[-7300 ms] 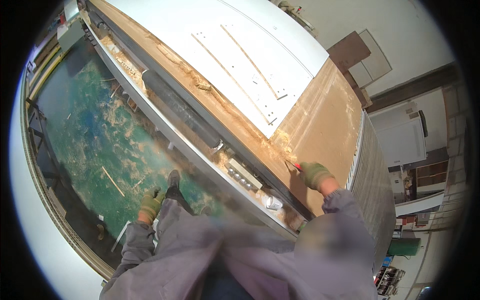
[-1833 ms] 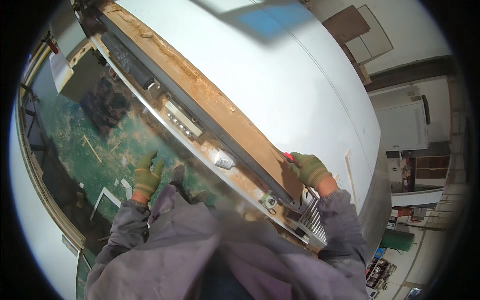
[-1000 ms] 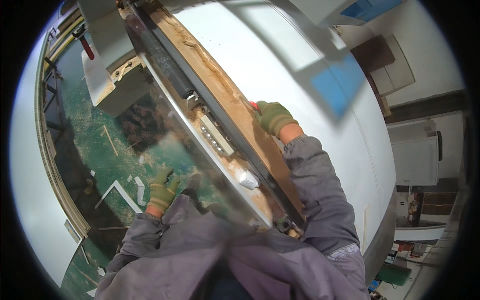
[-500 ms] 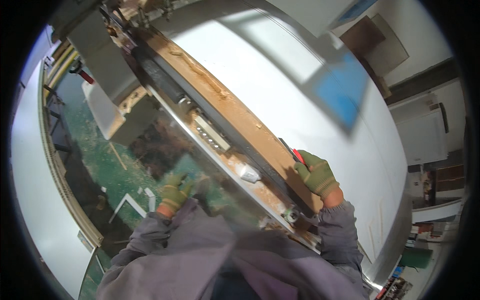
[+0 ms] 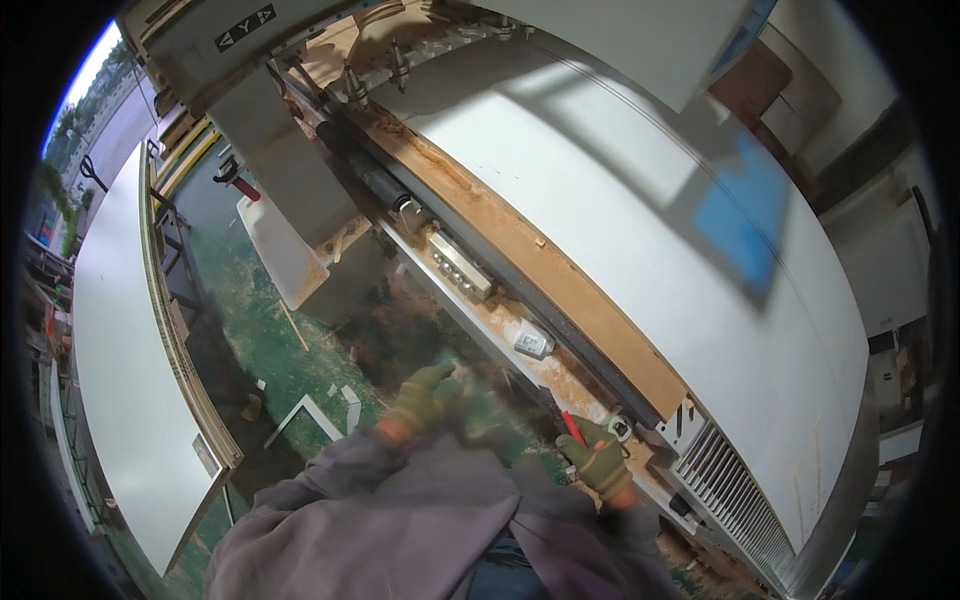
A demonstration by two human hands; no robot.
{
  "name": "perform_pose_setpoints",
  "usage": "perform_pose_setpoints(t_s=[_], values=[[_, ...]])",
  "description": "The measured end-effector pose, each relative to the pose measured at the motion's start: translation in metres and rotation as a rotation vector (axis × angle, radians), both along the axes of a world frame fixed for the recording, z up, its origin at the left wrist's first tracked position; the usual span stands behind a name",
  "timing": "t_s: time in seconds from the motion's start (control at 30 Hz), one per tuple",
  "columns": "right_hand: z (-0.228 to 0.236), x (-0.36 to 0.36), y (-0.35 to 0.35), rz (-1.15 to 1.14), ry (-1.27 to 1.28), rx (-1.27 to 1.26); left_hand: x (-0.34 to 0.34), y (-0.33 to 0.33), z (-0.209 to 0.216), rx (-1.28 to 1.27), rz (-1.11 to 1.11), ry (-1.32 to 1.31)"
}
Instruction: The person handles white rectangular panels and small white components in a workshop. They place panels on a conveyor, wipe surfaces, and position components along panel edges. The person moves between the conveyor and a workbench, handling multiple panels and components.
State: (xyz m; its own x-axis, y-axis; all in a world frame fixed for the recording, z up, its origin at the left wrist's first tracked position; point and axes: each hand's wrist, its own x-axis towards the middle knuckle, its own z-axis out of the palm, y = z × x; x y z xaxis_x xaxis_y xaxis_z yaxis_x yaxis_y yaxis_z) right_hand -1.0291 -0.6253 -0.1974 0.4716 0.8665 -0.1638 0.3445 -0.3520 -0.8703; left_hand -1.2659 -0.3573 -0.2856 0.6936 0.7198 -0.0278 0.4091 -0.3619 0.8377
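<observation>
My right hand [image 5: 602, 466], in a green knit glove, is closed around a slim red-and-black hand tool [image 5: 572, 428]. Its dark end points up and away, and its exact kind is unclear. The hand is beside the near end of the machine's sawdust-covered ledge [image 5: 592, 398]. My left hand [image 5: 420, 398], gloved alike, hovers over the green floor with a finger stretched out. Motion blurs it, and nothing shows in it. Beyond the right hand, a large white panel [image 5: 640, 230] lies on the machine bed along a brown board strip [image 5: 560, 272].
A white handheld remote [image 5: 533, 340] and a pale metal block [image 5: 460, 266] rest on the ledge. Metal rollers [image 5: 735, 490] flank the near right. Stacked white panels [image 5: 130, 330] stand left. White offcuts [image 5: 310, 420] lie on the floor; a machine gantry [image 5: 250, 45] spans the far side.
My right hand has drawn back off the brown strip toward me, still holding the tool. My left hand has shifted right. The view has turned, revealing more rollers and gantry.
</observation>
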Motion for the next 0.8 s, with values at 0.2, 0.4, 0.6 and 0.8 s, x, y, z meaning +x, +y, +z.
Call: perform_pose_setpoints(t_s=[0.2,0.4,0.6,0.8], values=[[-0.077,-0.044,-0.080,-0.251,0.271,-0.111,0.031,0.002,0.012,0.009,-0.197,-0.063],[-0.078,-0.096,-0.125,-0.149,-0.478,0.070,0.045,-0.012,0.009,0.028,-0.399,-0.130],[-0.068,-0.145,-0.137,-0.235,-0.591,-0.269,0.025,-0.034,0.005,-0.068,-0.485,-0.081],[-0.061,-0.081,-0.066,-0.367,-0.421,-0.412,0.004,-0.036,-0.001,0.067,-0.575,-0.045]])
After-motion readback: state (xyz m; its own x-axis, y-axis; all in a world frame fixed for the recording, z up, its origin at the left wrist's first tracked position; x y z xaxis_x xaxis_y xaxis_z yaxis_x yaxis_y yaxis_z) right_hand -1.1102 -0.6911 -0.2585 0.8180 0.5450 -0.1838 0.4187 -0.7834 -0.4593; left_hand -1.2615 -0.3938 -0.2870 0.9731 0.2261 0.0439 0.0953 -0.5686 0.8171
